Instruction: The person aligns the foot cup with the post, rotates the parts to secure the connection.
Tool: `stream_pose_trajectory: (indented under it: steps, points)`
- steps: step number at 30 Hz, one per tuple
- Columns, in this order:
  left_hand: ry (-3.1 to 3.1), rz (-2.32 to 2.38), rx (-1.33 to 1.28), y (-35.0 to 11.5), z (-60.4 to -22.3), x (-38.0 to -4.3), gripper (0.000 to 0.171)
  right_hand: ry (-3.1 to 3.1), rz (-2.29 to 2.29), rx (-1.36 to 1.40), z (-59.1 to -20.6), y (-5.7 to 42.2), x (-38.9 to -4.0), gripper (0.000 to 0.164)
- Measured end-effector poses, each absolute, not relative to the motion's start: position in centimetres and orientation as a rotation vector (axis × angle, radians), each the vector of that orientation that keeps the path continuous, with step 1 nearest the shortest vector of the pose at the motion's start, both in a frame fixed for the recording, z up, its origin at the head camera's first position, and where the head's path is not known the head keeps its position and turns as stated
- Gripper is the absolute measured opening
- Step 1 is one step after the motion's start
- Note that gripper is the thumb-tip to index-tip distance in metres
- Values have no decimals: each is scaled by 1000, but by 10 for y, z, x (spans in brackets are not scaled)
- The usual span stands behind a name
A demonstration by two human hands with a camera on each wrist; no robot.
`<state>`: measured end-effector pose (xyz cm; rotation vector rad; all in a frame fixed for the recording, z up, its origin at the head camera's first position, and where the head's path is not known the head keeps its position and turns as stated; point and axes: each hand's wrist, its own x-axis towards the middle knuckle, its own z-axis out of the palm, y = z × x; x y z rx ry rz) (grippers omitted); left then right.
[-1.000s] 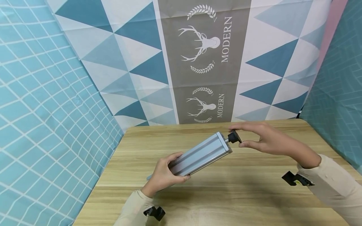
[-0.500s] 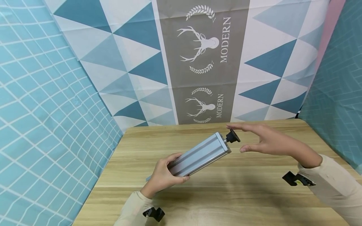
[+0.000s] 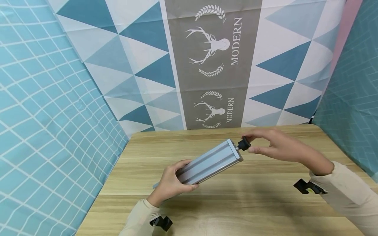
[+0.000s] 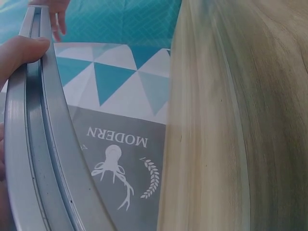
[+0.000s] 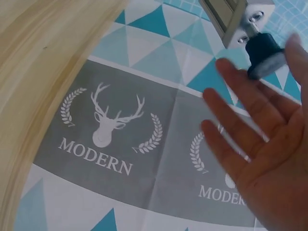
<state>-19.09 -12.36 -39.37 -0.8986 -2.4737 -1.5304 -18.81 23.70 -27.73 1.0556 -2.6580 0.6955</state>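
Note:
A silver grooved aluminium profile (image 3: 209,162) is held up at a slant above the table, its far end raised to the right. My left hand (image 3: 171,182) grips it near the lower end, with the thumb across one side; in the left wrist view the profile (image 4: 60,144) runs along the left edge. A black levelling foot (image 3: 243,143) sits on a short metal stem at the upper end cap. My right hand (image 3: 273,144) pinches this foot between thumb and index finger. The right wrist view shows the foot (image 5: 262,55) between them, the other fingers spread.
Below lies a wooden table (image 3: 236,203). A patterned cloth (image 3: 141,65) hangs behind it, a blue grid cloth (image 3: 44,98) at the left and a teal cloth (image 3: 354,98) at the right. Both wrists carry black camera mounts.
Half a second ago my right thumb and index finger were spread apart around the foot; now they have closed in on it. The left hand and profile stay nearly still.

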Motion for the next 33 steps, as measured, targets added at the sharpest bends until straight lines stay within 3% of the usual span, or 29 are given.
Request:
stream_pose_trajectory:
  steps: [5,12,21,25,33]
  points:
    - [-2489,-1494,-906,-123,-394,-190,65,-2764,699,953,-278,234,-187,29]
    - [-2488,-1514,-895,-124,-394,-188,66,-2745,736,1051,-279,239,-188,68]
    - [-2519,-1517,-865,-121,-386,-186,68,-2477,665,1316,-276,242,-192,75]
    - [-2501,-1502,-879,-122,-391,-190,67,-2456,663,1281,-276,243,-192,65]
    - [-2508,-1475,-900,-121,-390,-189,68,-2624,651,1027,-277,238,-188,27]
